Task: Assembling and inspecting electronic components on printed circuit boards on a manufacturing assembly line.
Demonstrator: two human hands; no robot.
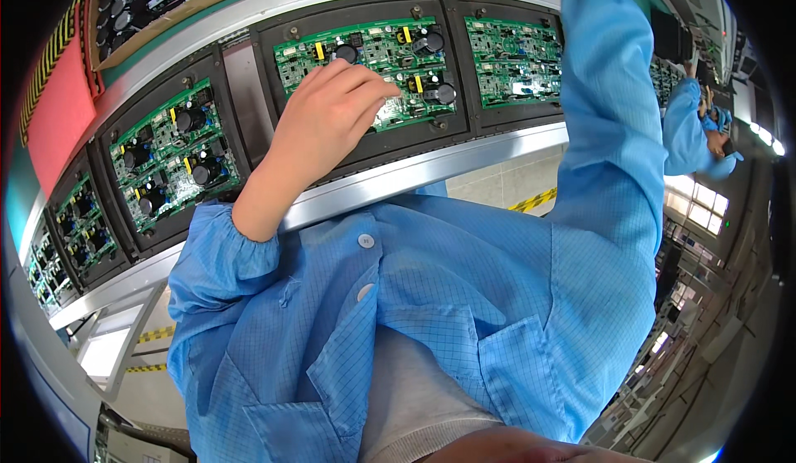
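My left hand (332, 113) is bent over the green circuit boards (419, 119) in the middle black carrier (460, 65). Its fingers are curled and pressed together. Whatever may be between the fingertips is hidden, and the hand covers part of the lower left board. Round black components and small yellow parts stand up from the boards around it. My right arm (609, 90) reaches up past the right-hand carrier, where flatter green boards (514, 61) lie. Only the wrist shows at the top edge; the right hand itself is cut off.
Another carrier with boards (174, 152) sits left along the metal-railed line (431, 164), with more beyond. A cardboard box (186, 7) of black parts stands at the back left, near a pink sheet (62, 106). A co-worker in blue (684, 127) is at far right.
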